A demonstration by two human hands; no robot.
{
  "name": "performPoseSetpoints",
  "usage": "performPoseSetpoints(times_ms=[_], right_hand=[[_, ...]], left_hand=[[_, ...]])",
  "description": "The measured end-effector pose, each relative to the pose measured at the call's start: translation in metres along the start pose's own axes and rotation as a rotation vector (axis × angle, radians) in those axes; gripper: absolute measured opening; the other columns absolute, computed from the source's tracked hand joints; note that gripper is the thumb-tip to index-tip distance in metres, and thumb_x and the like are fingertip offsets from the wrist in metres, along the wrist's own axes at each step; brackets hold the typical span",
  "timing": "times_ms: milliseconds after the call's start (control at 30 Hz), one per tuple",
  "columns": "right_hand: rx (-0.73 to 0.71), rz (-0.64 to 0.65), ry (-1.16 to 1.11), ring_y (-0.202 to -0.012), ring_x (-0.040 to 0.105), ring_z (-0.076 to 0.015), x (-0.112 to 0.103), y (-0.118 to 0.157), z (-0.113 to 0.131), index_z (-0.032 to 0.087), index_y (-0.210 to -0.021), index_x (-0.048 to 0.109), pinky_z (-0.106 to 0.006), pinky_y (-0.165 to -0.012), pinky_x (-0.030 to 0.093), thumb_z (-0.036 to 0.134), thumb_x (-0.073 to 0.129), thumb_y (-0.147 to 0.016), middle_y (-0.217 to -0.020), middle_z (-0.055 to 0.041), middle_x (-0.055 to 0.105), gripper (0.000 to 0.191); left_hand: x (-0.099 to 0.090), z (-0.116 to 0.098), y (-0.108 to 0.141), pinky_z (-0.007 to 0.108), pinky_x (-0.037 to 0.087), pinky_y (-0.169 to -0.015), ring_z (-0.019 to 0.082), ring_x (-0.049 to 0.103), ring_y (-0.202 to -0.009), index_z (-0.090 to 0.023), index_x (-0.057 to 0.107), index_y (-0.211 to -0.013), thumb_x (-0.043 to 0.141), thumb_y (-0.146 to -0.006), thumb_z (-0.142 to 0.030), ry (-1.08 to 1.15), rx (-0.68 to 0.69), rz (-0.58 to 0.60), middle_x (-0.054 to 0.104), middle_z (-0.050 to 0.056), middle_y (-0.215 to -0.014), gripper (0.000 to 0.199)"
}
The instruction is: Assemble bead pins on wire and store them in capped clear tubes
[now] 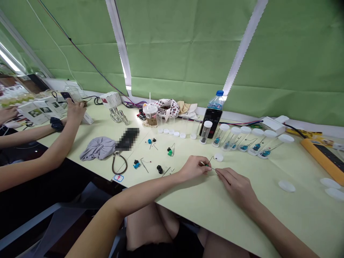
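My left hand point(195, 167) pinches a small green part point(206, 165) with a thin bent metal wire point(211, 160) rising from it. Fingertips of my right hand point(236, 184) close on the other end of a thin rod point(213, 168) that reaches to the left hand. Just behind them lies a round white cap point(219, 157). Left of my hands are small groups of parts: a green and black piece point(170, 152), a blue and black piece point(136, 164), a black piece point(159, 169) and another blue piece point(149, 141), with thin metal rods beside them.
Capped clear tubes point(244, 139) holding blue parts stand at the back right, near a phone point(211, 122) and a bottle point(215, 101). White lids point(286, 186) and an orange power strip point(322, 157) lie right. A grey cloth point(98, 148) and another person's arms are left.
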State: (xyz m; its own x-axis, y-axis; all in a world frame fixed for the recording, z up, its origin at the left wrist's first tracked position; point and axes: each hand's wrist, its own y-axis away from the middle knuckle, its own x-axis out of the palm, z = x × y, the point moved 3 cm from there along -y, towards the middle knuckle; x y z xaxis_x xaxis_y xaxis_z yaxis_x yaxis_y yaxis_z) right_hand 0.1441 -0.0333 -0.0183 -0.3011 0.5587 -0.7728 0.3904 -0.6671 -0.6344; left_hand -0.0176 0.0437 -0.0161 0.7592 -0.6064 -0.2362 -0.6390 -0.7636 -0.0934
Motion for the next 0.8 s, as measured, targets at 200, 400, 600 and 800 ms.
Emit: performPoseSetpoints(times_ms=[200, 400, 600, 800], right_hand=[[-0.001, 0.008, 0.002, -0.07, 0.064, -0.0112, 0.0004, 0.0006, -0.0003, 0.018, -0.1, 0.063, -0.021, -0.065, 0.045, 0.018, 0.045, -0.091, -0.086, -0.0042, 0.069, 0.02], [0.001, 0.016, -0.007, -0.072, 0.065, -0.0119, 0.004, 0.0032, -0.0018, 0.019, -0.102, 0.063, -0.021, -0.065, 0.046, 0.019, 0.044, -0.091, -0.087, -0.0049, 0.069, 0.022], [0.029, 0.021, -0.036, -0.07, 0.065, -0.0116, 0.0012, -0.0002, 0.0005, 0.018, -0.099, 0.063, -0.021, -0.064, 0.046, 0.018, 0.042, -0.091, -0.084, -0.0046, 0.069, 0.023], [0.07, 0.024, -0.109, -0.067, 0.063, -0.0107, 0.0008, -0.0015, 0.0005, 0.019, -0.098, 0.062, -0.021, -0.063, 0.046, 0.018, 0.042, -0.091, -0.082, -0.0034, 0.068, 0.021]], left_hand=[[0.0003, -0.001, 0.0001, 0.024, 0.046, -0.06, 0.014, 0.061, -0.061, -0.014, 0.06, -0.076, 0.058, -0.074, -0.032, 0.008, -0.006, -0.002, 0.061, 0.003, -0.071, 0.019], [0.0004, -0.0006, -0.0003, 0.024, 0.046, -0.059, 0.013, 0.06, -0.06, -0.013, 0.062, -0.076, 0.06, -0.073, -0.034, 0.011, -0.039, -0.01, 0.061, 0.003, -0.072, 0.021], [-0.0001, 0.0026, -0.0012, 0.024, 0.047, -0.057, 0.013, 0.06, -0.059, -0.013, 0.062, -0.077, 0.06, -0.073, -0.032, 0.02, -0.02, 0.001, 0.061, 0.003, -0.073, 0.02], [0.0001, -0.0023, 0.0001, 0.022, 0.046, -0.055, 0.012, 0.06, -0.058, -0.013, 0.061, -0.077, 0.059, -0.074, -0.03, 0.005, -0.004, 0.003, 0.06, 0.002, -0.071, 0.018]])
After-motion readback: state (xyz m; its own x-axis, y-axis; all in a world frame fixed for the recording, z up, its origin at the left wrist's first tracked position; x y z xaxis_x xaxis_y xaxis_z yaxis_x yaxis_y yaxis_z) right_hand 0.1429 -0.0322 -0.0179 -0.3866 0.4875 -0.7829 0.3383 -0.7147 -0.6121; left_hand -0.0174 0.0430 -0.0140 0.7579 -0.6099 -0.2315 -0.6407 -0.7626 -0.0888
